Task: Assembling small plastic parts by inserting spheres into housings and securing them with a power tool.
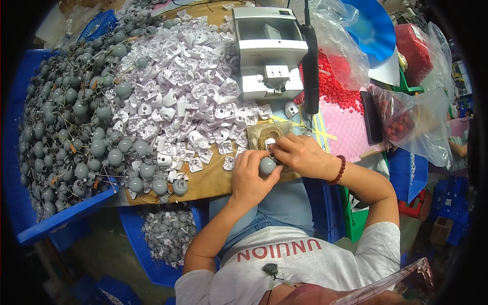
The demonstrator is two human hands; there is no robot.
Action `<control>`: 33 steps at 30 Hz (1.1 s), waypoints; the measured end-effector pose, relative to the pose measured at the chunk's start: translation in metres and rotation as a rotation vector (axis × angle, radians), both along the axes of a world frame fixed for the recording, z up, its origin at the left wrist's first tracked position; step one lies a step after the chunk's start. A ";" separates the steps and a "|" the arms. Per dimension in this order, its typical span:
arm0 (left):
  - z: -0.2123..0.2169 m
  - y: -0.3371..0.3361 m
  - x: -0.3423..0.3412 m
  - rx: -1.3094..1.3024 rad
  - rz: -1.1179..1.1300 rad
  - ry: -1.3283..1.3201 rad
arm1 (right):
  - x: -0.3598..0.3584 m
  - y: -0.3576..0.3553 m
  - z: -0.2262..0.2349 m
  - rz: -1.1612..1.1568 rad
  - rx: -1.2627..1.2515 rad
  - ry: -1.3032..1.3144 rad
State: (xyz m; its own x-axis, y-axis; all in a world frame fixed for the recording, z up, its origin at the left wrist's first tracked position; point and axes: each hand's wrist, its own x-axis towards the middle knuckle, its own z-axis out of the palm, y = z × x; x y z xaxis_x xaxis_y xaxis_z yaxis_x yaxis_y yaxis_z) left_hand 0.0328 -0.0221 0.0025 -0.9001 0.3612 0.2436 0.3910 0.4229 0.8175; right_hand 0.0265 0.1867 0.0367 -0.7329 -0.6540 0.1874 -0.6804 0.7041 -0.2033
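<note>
While left hand (252, 177), nearer, grasps round grey ball (267, 165) at its 2 o'clock, right hand (302, 157) sits at ball's 3 o'clock, fingertips at white piece (270, 143), grip unclear; ball's long axis: none visible.

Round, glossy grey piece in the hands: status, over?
Left hand holding round, glossy grey piece. Right hand at small white plastic part, contact unclear. Long black cylindrical tool just beyond right hand.

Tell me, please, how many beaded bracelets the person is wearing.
1: the dark red bracelet, on the wrist of the right hand; none shows by the left hand.
</note>
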 end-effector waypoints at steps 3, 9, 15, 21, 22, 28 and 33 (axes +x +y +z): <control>0.003 0.000 -0.005 -0.061 0.049 0.114 | 0.013 -0.003 0.000 -0.009 0.092 0.009; 0.002 0.007 -0.004 -0.363 -0.033 0.401 | 0.020 0.003 -0.011 -0.060 -0.056 0.028; 0.007 0.010 -0.004 -0.421 -0.073 0.412 | 0.020 0.065 0.002 -0.293 -0.550 -0.331; 0.003 0.013 -0.007 -0.357 -0.071 0.424 | 0.020 0.063 -0.030 -0.237 -0.323 -0.152; 0.000 0.013 -0.008 -0.354 -0.063 0.441 | 0.016 0.061 -0.033 -0.260 -0.369 -0.123; 0.000 0.011 -0.011 -0.331 -0.062 0.457 | 0.005 0.042 -0.043 -0.384 -1.101 -0.327; -0.001 0.009 -0.013 -0.315 -0.078 0.442 | -0.010 0.027 -0.023 -0.276 -1.779 -1.088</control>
